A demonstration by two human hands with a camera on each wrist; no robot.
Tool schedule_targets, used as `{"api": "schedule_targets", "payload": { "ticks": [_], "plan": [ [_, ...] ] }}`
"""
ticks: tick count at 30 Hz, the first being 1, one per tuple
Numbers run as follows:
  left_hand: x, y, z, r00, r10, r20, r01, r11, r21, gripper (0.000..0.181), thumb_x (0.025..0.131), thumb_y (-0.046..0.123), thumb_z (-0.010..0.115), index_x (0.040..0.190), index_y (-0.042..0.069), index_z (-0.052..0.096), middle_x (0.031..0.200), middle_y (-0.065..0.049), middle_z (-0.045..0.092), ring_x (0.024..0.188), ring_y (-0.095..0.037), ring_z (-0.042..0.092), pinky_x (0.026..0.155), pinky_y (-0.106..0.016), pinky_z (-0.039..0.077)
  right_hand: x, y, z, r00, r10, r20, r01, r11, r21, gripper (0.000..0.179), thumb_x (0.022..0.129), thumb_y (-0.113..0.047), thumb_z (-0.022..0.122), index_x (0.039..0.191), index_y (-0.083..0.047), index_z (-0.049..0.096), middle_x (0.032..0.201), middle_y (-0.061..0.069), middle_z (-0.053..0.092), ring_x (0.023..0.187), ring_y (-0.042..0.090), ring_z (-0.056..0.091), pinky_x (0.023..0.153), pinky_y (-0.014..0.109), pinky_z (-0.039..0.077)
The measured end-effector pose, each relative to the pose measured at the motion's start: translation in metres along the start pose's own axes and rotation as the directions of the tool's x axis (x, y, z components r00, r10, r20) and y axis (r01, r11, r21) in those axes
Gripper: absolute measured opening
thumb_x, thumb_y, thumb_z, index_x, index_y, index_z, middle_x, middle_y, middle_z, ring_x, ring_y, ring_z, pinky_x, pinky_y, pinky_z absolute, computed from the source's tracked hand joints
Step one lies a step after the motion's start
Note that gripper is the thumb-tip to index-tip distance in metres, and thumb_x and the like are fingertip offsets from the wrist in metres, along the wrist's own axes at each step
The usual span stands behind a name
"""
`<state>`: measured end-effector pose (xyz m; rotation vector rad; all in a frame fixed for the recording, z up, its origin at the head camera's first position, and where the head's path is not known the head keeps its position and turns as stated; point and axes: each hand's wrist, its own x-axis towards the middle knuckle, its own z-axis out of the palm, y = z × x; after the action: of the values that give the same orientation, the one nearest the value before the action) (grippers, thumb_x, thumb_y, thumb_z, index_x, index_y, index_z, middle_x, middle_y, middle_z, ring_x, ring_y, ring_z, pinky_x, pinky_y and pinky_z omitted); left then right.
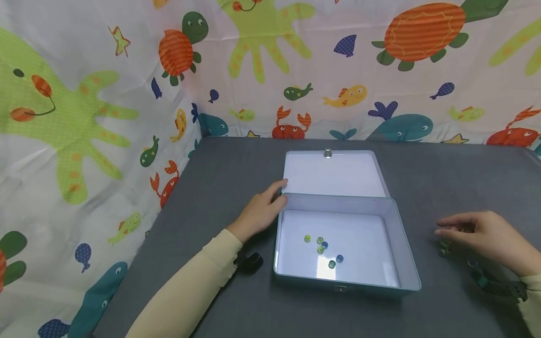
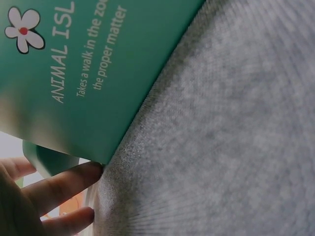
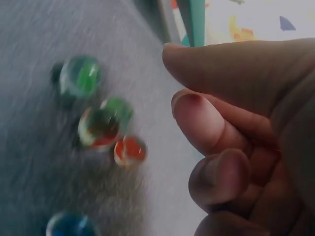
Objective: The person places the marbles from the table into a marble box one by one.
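Note:
A tin box (image 1: 401, 244) stands with its lid (image 1: 334, 173) laid back. Several green and blue glass marbles (image 1: 331, 264) lie on its white floor. My left hand (image 1: 262, 211) touches the left side near the hinge; in the left wrist view its fingers (image 2: 69, 184) lie fairly straight against the green outside. To the box's right, my right hand (image 1: 486, 234) hovers by loose marbles (image 1: 444, 249) on the table. The right wrist view shows a green marble (image 3: 81, 76), an orange one (image 3: 130, 151) and a blue one (image 3: 73, 226) beside loosely bent fingers (image 3: 202, 120), with nothing visible between thumb and forefinger.
The dark grey table (image 1: 236, 164) runs back to a curtain (image 1: 262, 103) printed with sea animals, which also hangs along the left. A metal clasp (image 1: 327, 153) sits on the lid's far edge. Dark straps with small devices (image 1: 249, 263) circle both wrists.

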<state>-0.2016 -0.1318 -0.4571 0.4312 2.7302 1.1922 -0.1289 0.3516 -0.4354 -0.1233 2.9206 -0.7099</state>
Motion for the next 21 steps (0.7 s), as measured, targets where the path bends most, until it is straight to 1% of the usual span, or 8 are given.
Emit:
{"api": "schedule_targets", "payload": {
  "ticks": [2,5,9,11,16,19,21],
  "plan": [
    [0.000,0.001,-0.001,1.000,-0.002,-0.001,0.002,1.000,-0.001,0.063,0.103,0.049,0.042,0.163,0.033,0.039,0.147,-0.010,0.062,0.106,-0.024,0.061,0.097,-0.049,0.050,-0.001,0.005,0.000,1.000,0.007,-0.001,-0.007,1.000,-0.007,0.040,0.096,-0.030,0.078,0.110,0.007,0.077,0.083,0.003,0.069,0.068,0.010,0.051,0.056,0.027,0.043],
    [0.000,0.002,-0.002,1.000,-0.003,0.000,0.003,1.000,0.000,0.063,0.102,0.050,0.042,0.163,0.033,0.040,0.146,-0.010,0.062,0.105,-0.025,0.061,0.095,-0.048,0.049,-0.002,0.012,0.000,1.000,0.005,-0.022,-0.006,1.000,-0.023,0.038,0.095,-0.029,0.079,0.108,0.007,0.078,0.085,0.005,0.073,0.067,0.007,0.053,0.057,0.026,0.046],
    [0.001,0.001,-0.001,1.000,0.001,-0.002,-0.001,1.000,0.001,0.063,0.102,0.050,0.042,0.162,0.032,0.040,0.140,-0.010,0.065,0.103,-0.025,0.060,0.092,-0.047,0.048,-0.002,0.020,-0.001,0.999,-0.014,-0.041,0.012,0.999,-0.049,0.029,0.094,-0.021,0.079,0.103,0.007,0.079,0.087,0.011,0.076,0.066,0.002,0.053,0.057,0.025,0.047],
    [0.001,0.001,-0.001,1.000,0.002,-0.004,-0.002,1.000,0.003,0.064,0.102,0.051,0.042,0.163,0.032,0.040,0.135,-0.010,0.067,0.102,-0.025,0.060,0.090,-0.046,0.047,-0.001,0.023,-0.001,0.999,-0.016,-0.037,0.014,0.998,-0.061,0.025,0.094,-0.018,0.078,0.100,0.006,0.079,0.087,0.012,0.076,0.066,0.002,0.052,0.057,0.025,0.046],
    [0.000,0.002,-0.003,1.000,0.001,-0.004,-0.001,1.000,0.012,0.064,0.102,0.051,0.041,0.163,0.031,0.040,0.127,-0.010,0.069,0.101,-0.026,0.060,0.090,-0.046,0.047,-0.003,0.029,-0.003,1.000,0.016,0.008,-0.016,0.998,-0.066,0.025,0.094,-0.020,0.078,0.099,0.004,0.080,0.087,0.012,0.075,0.068,0.008,0.052,0.057,0.026,0.046],
    [-0.002,0.004,-0.003,1.000,0.000,-0.002,0.000,1.000,0.014,0.063,0.102,0.050,0.042,0.162,0.031,0.040,0.133,-0.010,0.068,0.101,-0.026,0.060,0.092,-0.046,0.048,-0.005,0.030,-0.001,0.998,0.048,0.040,-0.046,0.997,-0.056,0.029,0.094,-0.024,0.078,0.100,0.004,0.080,0.087,0.010,0.074,0.070,0.010,0.053,0.058,0.026,0.047],
    [-0.002,0.004,-0.003,1.000,0.000,0.000,0.000,1.000,0.012,0.063,0.102,0.049,0.042,0.162,0.031,0.040,0.133,-0.011,0.068,0.100,-0.026,0.060,0.092,-0.046,0.048,-0.006,0.031,0.000,0.997,0.061,0.053,-0.058,0.997,-0.048,0.030,0.094,-0.025,0.079,0.101,0.004,0.080,0.088,0.010,0.075,0.070,0.010,0.053,0.058,0.026,0.047]
  ]
}}
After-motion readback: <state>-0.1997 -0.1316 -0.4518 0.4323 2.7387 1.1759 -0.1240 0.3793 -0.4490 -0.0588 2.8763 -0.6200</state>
